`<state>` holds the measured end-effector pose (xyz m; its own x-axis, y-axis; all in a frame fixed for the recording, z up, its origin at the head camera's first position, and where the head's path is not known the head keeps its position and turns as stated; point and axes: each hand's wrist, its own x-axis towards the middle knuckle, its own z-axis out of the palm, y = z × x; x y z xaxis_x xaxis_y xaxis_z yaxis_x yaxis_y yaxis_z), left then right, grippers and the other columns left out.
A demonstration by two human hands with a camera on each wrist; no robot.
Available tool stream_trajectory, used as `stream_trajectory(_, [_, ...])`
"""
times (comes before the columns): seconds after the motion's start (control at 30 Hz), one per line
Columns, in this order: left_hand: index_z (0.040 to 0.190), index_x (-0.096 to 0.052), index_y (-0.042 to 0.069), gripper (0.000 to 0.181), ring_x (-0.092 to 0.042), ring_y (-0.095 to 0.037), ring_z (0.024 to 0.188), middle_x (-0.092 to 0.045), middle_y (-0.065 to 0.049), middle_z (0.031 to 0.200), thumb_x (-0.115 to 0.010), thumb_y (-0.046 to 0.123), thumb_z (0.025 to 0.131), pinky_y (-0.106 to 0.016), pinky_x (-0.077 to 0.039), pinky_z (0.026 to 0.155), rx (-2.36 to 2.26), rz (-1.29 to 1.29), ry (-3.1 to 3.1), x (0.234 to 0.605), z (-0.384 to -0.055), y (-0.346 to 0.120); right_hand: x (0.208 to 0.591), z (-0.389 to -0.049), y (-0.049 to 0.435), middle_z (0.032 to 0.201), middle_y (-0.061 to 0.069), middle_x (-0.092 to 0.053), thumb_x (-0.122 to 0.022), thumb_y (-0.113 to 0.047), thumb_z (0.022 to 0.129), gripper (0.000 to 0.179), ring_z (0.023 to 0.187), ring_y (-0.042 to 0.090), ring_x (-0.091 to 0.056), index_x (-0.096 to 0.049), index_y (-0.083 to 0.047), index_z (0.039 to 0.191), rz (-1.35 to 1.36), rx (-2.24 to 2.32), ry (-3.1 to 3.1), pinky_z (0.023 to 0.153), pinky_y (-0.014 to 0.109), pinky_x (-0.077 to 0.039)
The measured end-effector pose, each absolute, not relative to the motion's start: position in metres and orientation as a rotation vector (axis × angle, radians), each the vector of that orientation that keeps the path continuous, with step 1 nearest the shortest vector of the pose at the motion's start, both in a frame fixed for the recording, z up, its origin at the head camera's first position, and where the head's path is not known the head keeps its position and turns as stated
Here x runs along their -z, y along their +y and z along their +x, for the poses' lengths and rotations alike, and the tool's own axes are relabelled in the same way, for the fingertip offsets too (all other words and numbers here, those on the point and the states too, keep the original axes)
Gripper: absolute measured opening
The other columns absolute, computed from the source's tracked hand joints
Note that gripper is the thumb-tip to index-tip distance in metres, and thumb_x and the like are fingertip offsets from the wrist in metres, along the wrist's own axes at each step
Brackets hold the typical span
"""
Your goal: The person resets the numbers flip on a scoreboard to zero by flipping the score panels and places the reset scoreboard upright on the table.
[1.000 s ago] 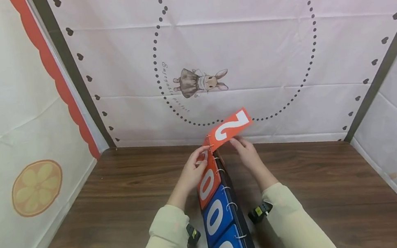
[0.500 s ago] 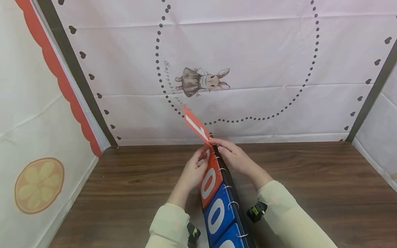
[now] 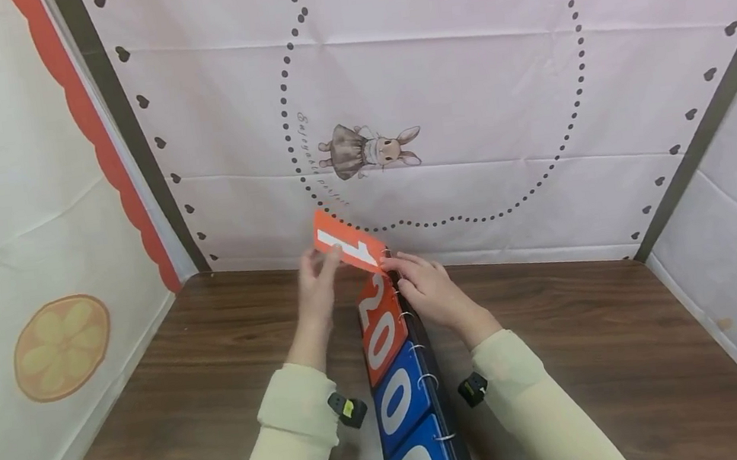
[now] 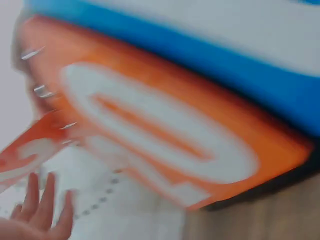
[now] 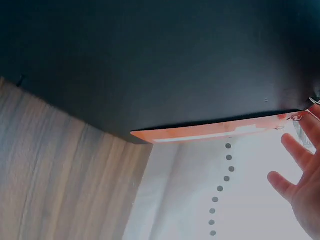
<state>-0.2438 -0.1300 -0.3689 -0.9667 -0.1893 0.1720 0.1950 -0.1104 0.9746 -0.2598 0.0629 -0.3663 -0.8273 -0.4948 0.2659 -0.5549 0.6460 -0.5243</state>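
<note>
A tabletop flip scoreboard (image 3: 437, 406) stands lengthwise, with red and blue number cards ringed along its top edge. At its far end a red card marked 1 (image 3: 349, 241) is raised and leans left. My left hand (image 3: 315, 290) is at that card's lower left edge, thumb against its face; in the left wrist view its fingers (image 4: 47, 200) are straight. My right hand (image 3: 434, 287) has its fingertips at the far rings, by the card's base; the right wrist view shows its fingers spread. Below lie a red 2 card (image 3: 372, 302) and a red 0 card (image 3: 382, 342).
Two blue 0 cards (image 3: 397, 403) fill the near end of the scoreboard. The table (image 3: 598, 355) has a dark wood grain. Printed cloth walls (image 3: 485, 108) enclose it at the back and both sides.
The raised red card has swung over from right to left and now shows 1. My left hand left the scoreboard's face and moved left to the card; my right hand came in to the rings.
</note>
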Motion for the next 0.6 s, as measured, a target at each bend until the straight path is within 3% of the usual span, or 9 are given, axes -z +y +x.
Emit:
stream_trajectory(0.13, [0.137, -0.033, 0.013, 0.058, -0.054, -0.016, 0.072, -0.056, -0.014, 0.108, -0.058, 0.011, 0.084, -0.024, -0.043, 0.06, 1.959, 0.165, -1.904, 0.355, -0.245, -0.144, 0.37, -0.26, 0.063, 0.142, -0.004, -0.041, -0.037, -0.021, 0.095, 0.039, 0.135, 0.016, -0.026, -0.052, -0.021, 0.131, 0.908, -0.95, -2.732, 0.106, 0.051, -0.018])
stream_trajectory(0.23, [0.137, -0.035, 0.015, 0.06, -0.05, -0.018, 0.065, -0.055, -0.014, 0.107, -0.056, 0.005, 0.081, -0.026, -0.041, 0.054, 1.86, 0.221, -2.026, 0.362, -0.246, -0.153, 0.377, -0.262, 0.067, 0.143, -0.006, -0.039, -0.036, -0.018, 0.094, 0.042, 0.133, 0.017, -0.03, -0.05, -0.023, 0.133, 0.876, -1.105, -2.714, 0.105, 0.05, -0.025])
stream_trajectory(0.37, [0.13, -0.047, 0.008, 0.048, -0.053, -0.025, 0.096, -0.053, -0.017, 0.123, -0.059, 0.009, 0.084, -0.037, -0.046, 0.077, 1.726, 0.241, -2.211, 0.382, -0.251, -0.163, 0.384, -0.263, 0.071, 0.143, -0.006, -0.037, -0.036, -0.014, 0.091, 0.049, 0.131, 0.017, -0.033, -0.044, -0.026, 0.138, 0.835, -1.339, -2.668, 0.103, 0.05, -0.03])
stream_trajectory(0.47, [0.127, -0.053, 0.003, 0.044, -0.045, -0.029, 0.119, -0.049, -0.018, 0.132, -0.063, 0.011, 0.085, -0.042, -0.038, 0.096, 1.644, 0.264, -2.336, 0.396, -0.256, -0.167, 0.381, -0.26, 0.073, 0.144, -0.004, -0.037, -0.035, -0.01, 0.092, 0.05, 0.132, 0.018, -0.032, -0.042, -0.023, 0.139, 0.846, -1.426, -2.635, 0.104, 0.05, -0.027])
stream_trajectory(0.6, [0.131, -0.05, 0.004, 0.046, -0.043, -0.032, 0.122, -0.045, -0.019, 0.135, -0.063, 0.013, 0.088, -0.045, -0.034, 0.1, 1.624, 0.281, -2.49, 0.414, -0.261, -0.164, 0.365, -0.246, 0.077, 0.145, 0.006, -0.035, -0.034, -0.002, 0.093, 0.048, 0.134, 0.024, -0.029, -0.039, -0.01, 0.141, 0.818, -1.544, -2.595, 0.105, 0.05, -0.025])
